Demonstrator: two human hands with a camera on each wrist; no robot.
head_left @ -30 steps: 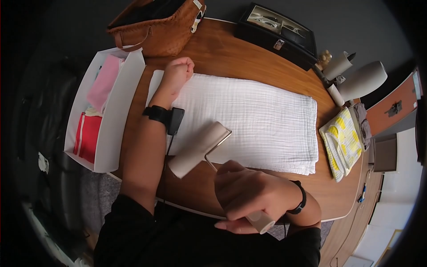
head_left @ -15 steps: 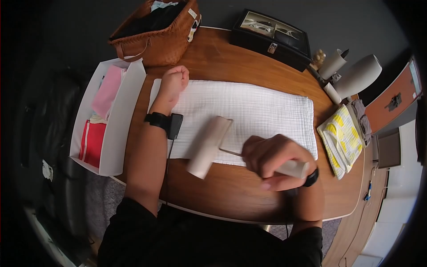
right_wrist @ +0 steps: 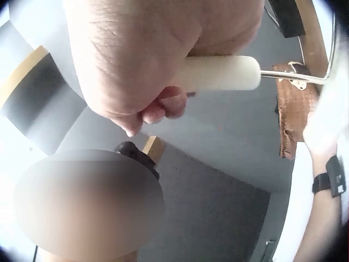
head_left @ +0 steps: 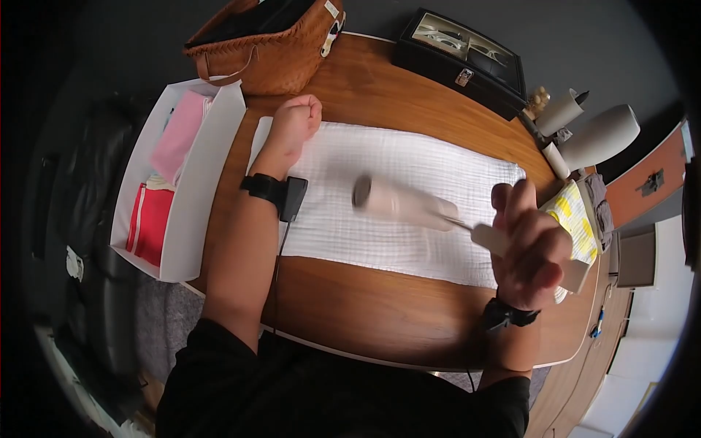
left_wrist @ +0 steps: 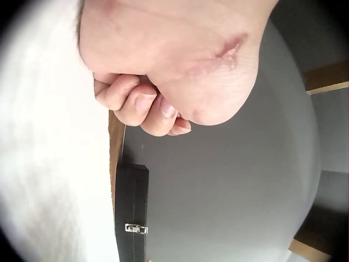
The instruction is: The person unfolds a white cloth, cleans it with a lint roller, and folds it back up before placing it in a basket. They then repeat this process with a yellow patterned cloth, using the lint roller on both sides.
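A folded white muslin cloth (head_left: 431, 157) lies across the wooden table. On its far left corner rests my left hand (head_left: 293, 124), fingers curled into a fist around nothing; the left wrist view shows the fingertips tucked in against the palm. My right hand (head_left: 531, 252) holds a lint roller by its pale handle (right_wrist: 223, 72). The lint roller (head_left: 409, 204) is blurred over the middle of the cloth, its round end pointing left and its metal rod running to the handle on the right. Dark straps circle both wrists.
A white box (head_left: 191, 204) with pink and red folded cloths stands left, beside a brown woven basket (head_left: 285, 62). At the back is a black glasses case (head_left: 467, 80). A yellow-patterned folded cloth (head_left: 573, 215) sits right, partly behind my hand, near a white vase (head_left: 610, 139).
My right hand has moved rightward and away from my body, turning the lint roller from a steep slant to almost level across the cloth. The left fist stays in place on the cloth.
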